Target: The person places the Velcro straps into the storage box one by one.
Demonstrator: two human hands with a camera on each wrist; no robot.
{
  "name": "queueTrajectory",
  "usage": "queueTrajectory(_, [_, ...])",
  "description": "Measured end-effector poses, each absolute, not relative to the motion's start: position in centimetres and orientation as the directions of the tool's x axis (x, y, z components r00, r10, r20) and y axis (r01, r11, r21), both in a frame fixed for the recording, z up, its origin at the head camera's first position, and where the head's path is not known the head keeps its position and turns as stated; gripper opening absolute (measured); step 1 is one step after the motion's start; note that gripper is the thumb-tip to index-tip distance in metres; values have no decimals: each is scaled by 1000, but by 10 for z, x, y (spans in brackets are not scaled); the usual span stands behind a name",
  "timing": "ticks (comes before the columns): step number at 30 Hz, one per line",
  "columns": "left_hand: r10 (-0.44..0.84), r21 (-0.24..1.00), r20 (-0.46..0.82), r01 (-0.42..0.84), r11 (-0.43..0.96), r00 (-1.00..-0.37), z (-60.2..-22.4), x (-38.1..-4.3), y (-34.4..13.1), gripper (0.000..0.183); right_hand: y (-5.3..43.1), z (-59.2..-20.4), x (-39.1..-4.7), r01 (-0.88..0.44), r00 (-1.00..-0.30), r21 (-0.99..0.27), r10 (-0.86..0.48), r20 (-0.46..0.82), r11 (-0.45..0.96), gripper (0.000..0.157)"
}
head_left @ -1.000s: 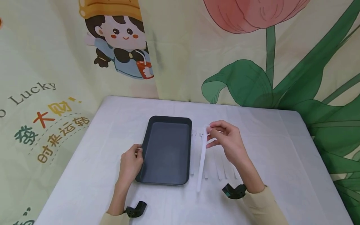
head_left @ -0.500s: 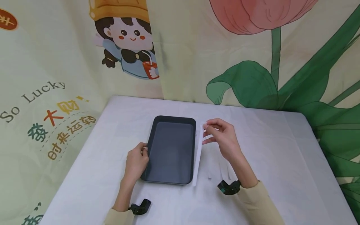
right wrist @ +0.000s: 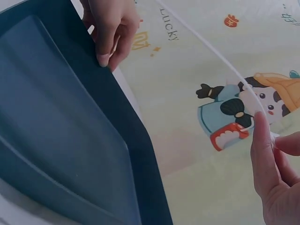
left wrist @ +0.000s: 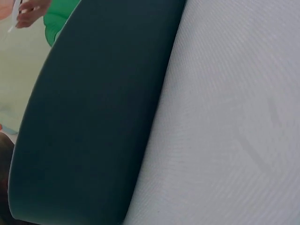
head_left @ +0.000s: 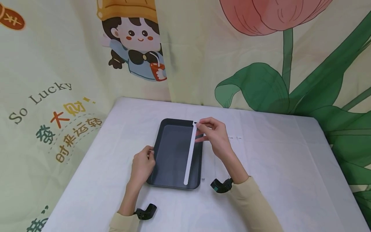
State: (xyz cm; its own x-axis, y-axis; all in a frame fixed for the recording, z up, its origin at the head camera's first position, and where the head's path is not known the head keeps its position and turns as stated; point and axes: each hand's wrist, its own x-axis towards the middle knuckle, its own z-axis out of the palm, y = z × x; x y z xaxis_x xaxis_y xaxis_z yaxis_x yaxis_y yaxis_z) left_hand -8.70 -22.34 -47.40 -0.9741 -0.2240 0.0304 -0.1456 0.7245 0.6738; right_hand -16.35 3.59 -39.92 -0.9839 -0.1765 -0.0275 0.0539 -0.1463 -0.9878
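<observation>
A dark grey rectangular baking tray [head_left: 171, 154] lies on the white-covered table. At its left rim my left hand [head_left: 142, 165] grips the edge, thumb and fingers bent at the wall. My right hand [head_left: 214, 135] pinches the far end of a long white strip [head_left: 189, 156] with a rounded near end. That strip slants over the tray's right part. In the right wrist view the strip [right wrist: 220, 54] appears edge-on, thin and slightly bowed. The tray's outer wall [left wrist: 93, 112] fills much of the left wrist view, with the right hand [left wrist: 33, 14] in the upper left corner.
Several similar white strips [head_left: 231, 138] lie flat right of the tray, faint against the white cloth and partly hidden under my right arm. Behind the table [head_left: 275, 154] hangs a printed curtain [head_left: 191, 64]. Each wrist carries a black camera [head_left: 221, 186].
My right hand has moved left with the white strip, from beside the tray to over its right part. The left hand keeps its grip on the rim. The head view has shifted slightly.
</observation>
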Motion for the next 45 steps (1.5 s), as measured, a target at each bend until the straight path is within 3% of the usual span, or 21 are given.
queueTrajectory(8, [-225,673,30,-147,725,-974,-472,-86,-225,25,9,-410,-171,75,-976,-979,-213,-34,-191,16])
queueTrajectory(29, [-248,679,4,-180,712,-969,-470,-85,-225,27,-57,-444,-193,271,-942,-932,-266,-205,-242,18])
queueTrajectory(45, [-250,676,44,-155,721,-967,-474,-85,-225,24,-88,-475,-198,325,-929,-929,-247,-277,-179,19])
